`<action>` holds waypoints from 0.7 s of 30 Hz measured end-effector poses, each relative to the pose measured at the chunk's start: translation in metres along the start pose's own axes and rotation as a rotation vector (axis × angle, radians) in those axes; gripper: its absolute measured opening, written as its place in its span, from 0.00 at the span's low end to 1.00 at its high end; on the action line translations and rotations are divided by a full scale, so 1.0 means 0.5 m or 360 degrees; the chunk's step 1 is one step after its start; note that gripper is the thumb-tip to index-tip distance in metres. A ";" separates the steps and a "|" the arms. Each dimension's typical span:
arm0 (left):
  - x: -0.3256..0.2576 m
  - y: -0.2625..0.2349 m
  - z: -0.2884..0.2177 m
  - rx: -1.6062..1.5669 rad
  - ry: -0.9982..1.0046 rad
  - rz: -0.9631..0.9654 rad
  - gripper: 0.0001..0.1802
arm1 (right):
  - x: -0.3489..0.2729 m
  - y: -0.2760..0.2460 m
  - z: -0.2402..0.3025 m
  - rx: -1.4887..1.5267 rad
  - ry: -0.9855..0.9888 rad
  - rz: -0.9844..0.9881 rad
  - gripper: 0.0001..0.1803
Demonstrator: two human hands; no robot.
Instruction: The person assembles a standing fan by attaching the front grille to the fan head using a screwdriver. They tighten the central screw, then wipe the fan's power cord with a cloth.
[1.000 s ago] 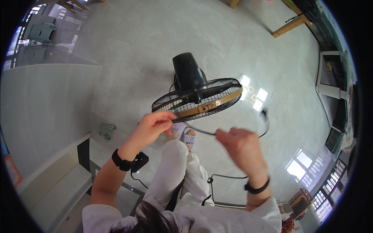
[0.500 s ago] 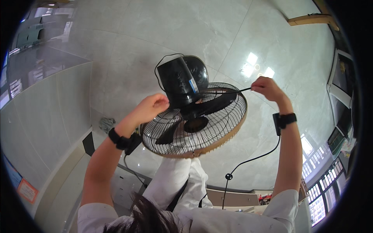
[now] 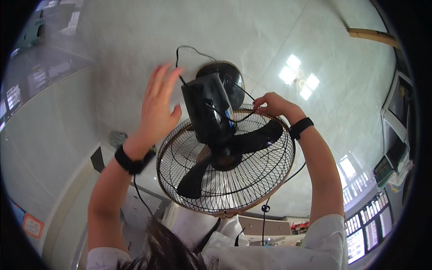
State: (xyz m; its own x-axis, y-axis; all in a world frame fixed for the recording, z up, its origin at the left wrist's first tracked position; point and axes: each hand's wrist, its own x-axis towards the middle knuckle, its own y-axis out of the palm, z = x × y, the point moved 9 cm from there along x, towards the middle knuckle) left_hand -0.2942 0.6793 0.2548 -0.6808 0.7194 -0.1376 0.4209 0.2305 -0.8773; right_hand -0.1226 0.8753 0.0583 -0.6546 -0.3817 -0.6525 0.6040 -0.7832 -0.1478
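A standing fan (image 3: 207,101) is in front of me, its black motor housing uppermost and its round wire grille (image 3: 274,184) toward my body. Dark blades (image 3: 256,137) show through the wires, and a round black base (image 3: 231,78) is partly hidden behind the housing. My right hand (image 3: 276,107) pinches a thin black cord (image 3: 240,120) over the grille's right upper rim; the cord loops to the back of the housing. My left hand (image 3: 157,101), fingers spread and slightly blurred, is raised beside the housing's left side, near another loop of cord (image 3: 177,54).
Pale tiled floor (image 3: 135,40) surrounds the fan, with lights reflected at right. A low tiled wall (image 3: 49,117) runs along the left. Wooden furniture (image 3: 371,36) is at the far right. Each wrist wears a black strap; a cable (image 3: 143,198) trails from the left one.
My right hand has come left toward the housing, and the cord it holds has gone from taut to slack. My left hand has risen and spread its fingers. The fan looks larger and tilted differently.
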 end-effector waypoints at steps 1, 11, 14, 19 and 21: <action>0.021 0.025 -0.027 0.0149 0.0224 0.0131 0.34 | 0.000 0.004 0.016 0.0048 -0.0046 0.0050 0.10; -0.187 0.057 0.021 -0.0378 -0.0048 0.1118 0.10 | -0.052 -0.009 0.183 0.0147 -0.0027 0.0212 0.11; -0.246 0.084 0.040 -0.0622 -0.0181 0.1107 0.06 | -0.042 0.032 0.216 -0.0140 -0.0074 0.0344 0.14; -0.243 0.159 0.085 0.0006 0.0289 0.0876 0.08 | -0.016 0.059 0.169 -0.0366 0.0204 0.0359 0.17; -0.213 0.201 0.071 -0.0021 0.0367 0.0849 0.10 | -0.028 0.047 0.112 -0.0364 0.0389 0.0373 0.21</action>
State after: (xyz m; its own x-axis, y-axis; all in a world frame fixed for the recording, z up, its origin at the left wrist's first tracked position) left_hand -0.2006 0.6028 0.1648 -0.2247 0.8622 -0.4541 0.6785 -0.1961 -0.7080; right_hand -0.1247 0.8348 0.1058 -0.3766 -0.3873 -0.8415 0.8276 -0.5489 -0.1178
